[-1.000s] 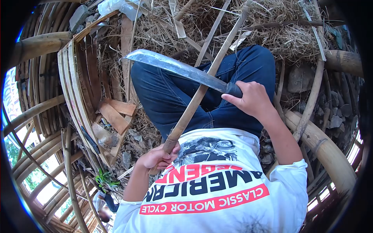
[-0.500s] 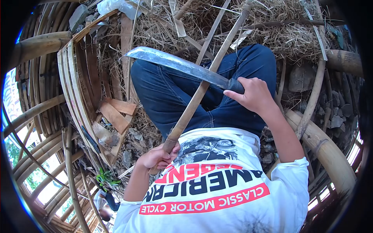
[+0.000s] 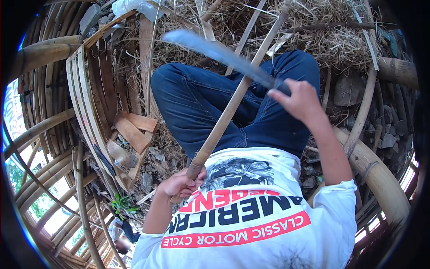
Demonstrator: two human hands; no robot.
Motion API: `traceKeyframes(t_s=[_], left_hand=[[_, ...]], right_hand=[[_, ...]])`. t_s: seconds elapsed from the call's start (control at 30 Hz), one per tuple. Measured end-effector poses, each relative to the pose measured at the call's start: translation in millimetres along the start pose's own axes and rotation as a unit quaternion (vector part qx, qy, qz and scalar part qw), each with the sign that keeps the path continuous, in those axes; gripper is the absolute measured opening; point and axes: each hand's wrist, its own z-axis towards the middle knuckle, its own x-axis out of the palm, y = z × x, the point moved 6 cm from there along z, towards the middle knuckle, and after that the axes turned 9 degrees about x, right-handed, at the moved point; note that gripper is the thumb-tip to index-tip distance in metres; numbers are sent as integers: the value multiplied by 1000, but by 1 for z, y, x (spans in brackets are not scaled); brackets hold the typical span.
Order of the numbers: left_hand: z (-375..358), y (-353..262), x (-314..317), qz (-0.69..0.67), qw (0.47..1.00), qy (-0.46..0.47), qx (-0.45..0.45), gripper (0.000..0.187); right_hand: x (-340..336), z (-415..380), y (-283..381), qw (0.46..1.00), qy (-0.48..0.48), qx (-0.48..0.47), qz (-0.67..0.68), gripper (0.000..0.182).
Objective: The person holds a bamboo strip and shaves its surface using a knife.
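My right hand (image 3: 301,102) is wrapped round the dark handle of a machete (image 3: 219,54). Its long blade points to the upper left and is smeared by motion, crossing over a bamboo pole (image 3: 226,117) in this view. Low on the left, my left hand (image 3: 182,183) grips the pole near its bottom end, close against my white printed shirt (image 3: 268,219). From there the pole slants up and right across my lap, over dark blue jeans (image 3: 179,96), to the straw.
Dry straw (image 3: 331,40) covers the ground ahead. Split bamboo strips (image 3: 87,112) and wood offcuts (image 3: 132,134) lie on the left. A thick bamboo pole (image 3: 376,170) and a rock (image 3: 349,88) are on the right. Another person (image 3: 120,237) is at the lower left.
My right hand has moved up and to the right, lifting the machete's blade along the bamboo pole. My left hand keeps its grip on the pole, almost unmoved.
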Motion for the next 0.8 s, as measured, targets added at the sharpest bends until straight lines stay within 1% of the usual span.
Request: traceKeyframes(t_s=[0.03, 0.07, 0.1, 0.13, 0.2, 0.27, 0.33, 0.47, 0.53, 0.63, 0.7, 0.8], left_hand=[[-2, 1, -2, 1, 1000, -1, 0, 31], [-4, 3, -2, -20, 1000, 2, -3, 32], [-6, 6, -2, -40, 999, 5, -4, 32], [-6, 6, -3, -40, 999, 5, -3, 32], [-3, 5, -3, -53, 998, 17, 2, 32], [-2, 6, -5, -53, 998, 30, 5, 33], [0, 4, -3, -53, 998, 40, 11, 33], [0, 4, -3, -48, 998, 34, 10, 34], [0, 4, -4, -49, 998, 38, 6, 35], [1, 4, -4, -56, 998, 28, 20, 33], [0, 7, -5, -20, 1000, -4, 10, 31], [-1, 6, -5, 9, 1000, -12, 12, 30]], right_hand=[[-7, 12, -15, 999, 2, 33, 39, 62], [-15, 24, -33, 997, 9, 74, 18, 61], [-17, 38, -55, 997, -25, 72, 34, 60], [-27, 48, -67, 993, -13, 112, 26, 59], [-37, 61, -81, 991, -41, 105, 69, 57], [-39, 56, -81, 990, -45, 108, 73, 57], [-36, 44, -70, 990, -58, 97, 80, 54], [-7, -15, -15, 979, 15, 57, 193, 50], [9, -43, 14, 972, 80, 53, 214, 49], [21, -74, 53, 978, 125, -4, 169, 55], [27, -82, 67, 981, 145, -23, 125, 62], [25, -76, 65, 985, 126, -39, 114, 61]])
